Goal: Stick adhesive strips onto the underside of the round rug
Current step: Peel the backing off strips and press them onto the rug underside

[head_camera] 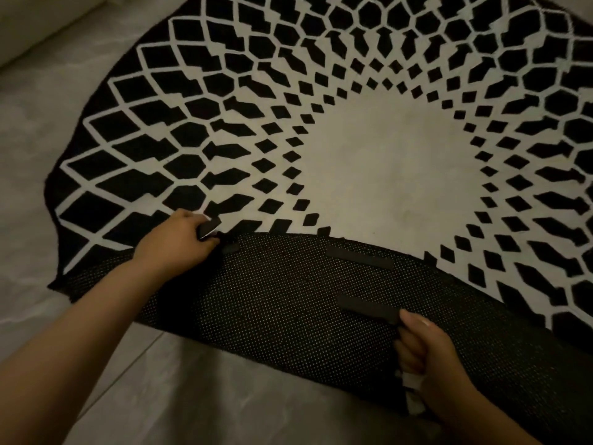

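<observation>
Pale tiled floor beneath everything. Round rug, black-and-white diamond pattern with a plain pale centre, spread across the floor, near edge folded back over its top. Dotted black underside turned upward along that fold. Two black adhesive strips stuck on the underside: upper strip near the fold line, lower strip below it, well apart. Left hand curled at the fold's left end, gripping a small black strip piece with a white backing edge. Right hand curled, thumb touching the lower strip's right end, fingers clutching pale backing paper.
</observation>
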{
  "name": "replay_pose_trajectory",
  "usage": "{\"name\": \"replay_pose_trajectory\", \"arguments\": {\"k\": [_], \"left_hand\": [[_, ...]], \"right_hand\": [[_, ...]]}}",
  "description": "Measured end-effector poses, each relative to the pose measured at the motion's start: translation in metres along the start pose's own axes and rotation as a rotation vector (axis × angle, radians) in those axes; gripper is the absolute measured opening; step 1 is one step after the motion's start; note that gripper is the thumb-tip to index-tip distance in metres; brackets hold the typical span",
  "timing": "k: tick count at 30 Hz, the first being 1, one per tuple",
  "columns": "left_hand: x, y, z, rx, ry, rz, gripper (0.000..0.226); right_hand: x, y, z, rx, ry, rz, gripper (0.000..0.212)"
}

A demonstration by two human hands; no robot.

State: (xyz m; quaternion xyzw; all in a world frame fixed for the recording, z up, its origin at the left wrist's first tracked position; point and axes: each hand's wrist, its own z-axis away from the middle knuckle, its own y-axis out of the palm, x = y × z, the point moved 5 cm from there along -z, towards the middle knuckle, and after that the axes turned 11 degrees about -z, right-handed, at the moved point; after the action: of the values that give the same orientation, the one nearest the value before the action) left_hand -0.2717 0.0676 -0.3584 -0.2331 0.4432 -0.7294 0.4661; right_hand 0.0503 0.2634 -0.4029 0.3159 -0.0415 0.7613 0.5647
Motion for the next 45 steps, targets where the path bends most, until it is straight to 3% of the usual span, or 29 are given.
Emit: {"name": "replay_pose_trajectory", "arguments": {"k": [3,11,18,25,29,32,36,39,42,45], "left_hand": [[0.003,-0.005,0.000,0.065,-0.052,0.117,0.010],[0.048,0.020,0.031,0.196,-0.223,-0.066,0.018],[0.095,0.062,0.078,0.158,-0.420,-0.017,0.022],[0.102,0.071,0.105,0.302,-0.505,-0.058,0.023],[0.075,0.045,0.100,0.057,-0.384,-0.157,0.023],[0.010,0.018,0.100,-0.126,-0.209,-0.149,0.026],[-0.097,0.013,0.097,-0.242,0.102,-0.130,0.028],[-0.159,0.037,0.100,-0.199,0.299,-0.111,0.031],[-0.205,0.074,0.105,-0.080,0.462,-0.258,0.045],[-0.217,0.099,0.102,0.013,0.452,-0.390,0.055]], "right_hand": [[0.014,0.016,-0.002,0.061,-0.040,-0.003,0.024],[0.036,0.054,-0.008,0.076,-0.196,0.143,0.042],[0.058,0.066,-0.012,0.001,-0.290,0.351,0.023],[0.078,0.049,-0.011,-0.063,-0.330,0.413,0.023],[0.086,0.035,-0.009,-0.090,-0.346,0.463,0.020],[0.093,0.027,-0.005,-0.096,-0.354,0.426,0.020],[0.107,0.012,0.000,-0.122,-0.363,0.424,0.018],[0.117,-0.003,0.002,-0.142,-0.371,0.426,0.018],[0.129,-0.022,0.004,-0.171,-0.377,0.418,0.020],[0.138,-0.039,0.004,-0.210,-0.377,0.387,0.030]]}}
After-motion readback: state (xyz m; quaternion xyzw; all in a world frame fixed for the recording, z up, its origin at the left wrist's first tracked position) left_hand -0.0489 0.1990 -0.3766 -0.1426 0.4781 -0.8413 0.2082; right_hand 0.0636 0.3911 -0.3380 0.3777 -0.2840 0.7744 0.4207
